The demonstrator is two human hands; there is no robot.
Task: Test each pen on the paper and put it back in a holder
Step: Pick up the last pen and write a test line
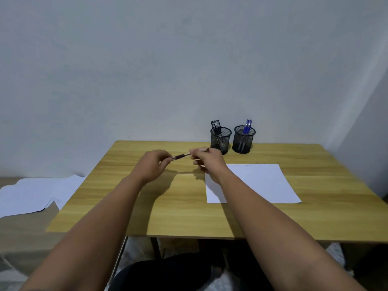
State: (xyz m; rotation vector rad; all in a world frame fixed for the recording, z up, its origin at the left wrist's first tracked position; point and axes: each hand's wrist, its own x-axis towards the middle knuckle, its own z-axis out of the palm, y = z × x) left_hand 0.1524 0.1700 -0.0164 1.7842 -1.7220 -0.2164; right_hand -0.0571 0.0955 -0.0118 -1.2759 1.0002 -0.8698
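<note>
A black pen [182, 156] is held level above the table between both hands. My left hand [154, 163] pinches its left end, which may be the cap. My right hand [206, 159] grips the barrel at the right end. A white sheet of paper [258, 182] lies on the table to the right, partly under my right forearm. Two black mesh holders stand at the back: the left holder [220, 140] has black pens, the right holder [244, 139] has blue pens.
The wooden table [168, 206] ends against a pale wall. Several loose white sheets [35, 194] lie on the floor to the left of the table. My dark-clothed legs show under the front edge.
</note>
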